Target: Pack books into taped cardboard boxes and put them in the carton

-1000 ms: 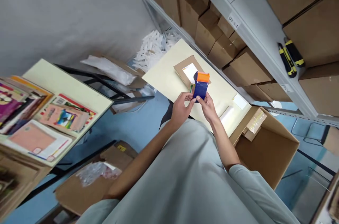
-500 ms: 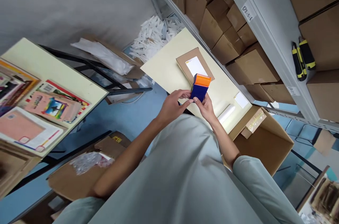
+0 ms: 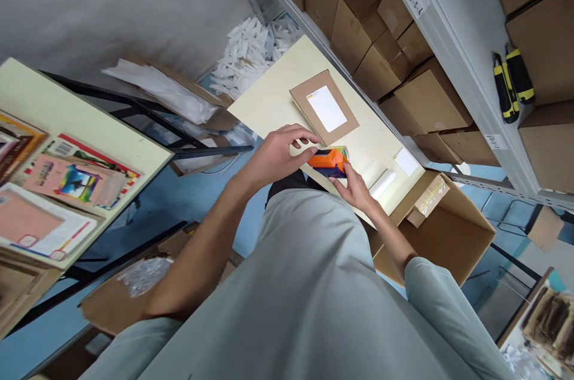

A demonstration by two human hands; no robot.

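Observation:
A small orange and dark blue box (image 3: 329, 161) is held over the table, in front of my body. My right hand (image 3: 353, 187) grips its right end, thumb below and fingers behind. At the box's left end is my left hand (image 3: 284, 152), its fingers apart and curved above the box. The left thumb reaches the box's corner; whether it touches cannot be made out. A flat cardboard mailer (image 3: 320, 125) with a white label (image 3: 327, 109) lies on the pale table (image 3: 260, 99) just beyond the hands. Something shiny and colourful shows behind the box, partly hidden.
Right of the hands are a white roll (image 3: 382, 184), a white paper (image 3: 406, 161) and an open carton (image 3: 443, 242). Metal shelving (image 3: 434, 39) with brown boxes borders the table; two yellow-black cutters (image 3: 506, 90) hang there. At left, another table (image 3: 112, 134) holds books and magazines.
The box has tipped from upright, so its orange side now faces me. My left hand has loosened and shifted left and up, while the right keeps its grip.

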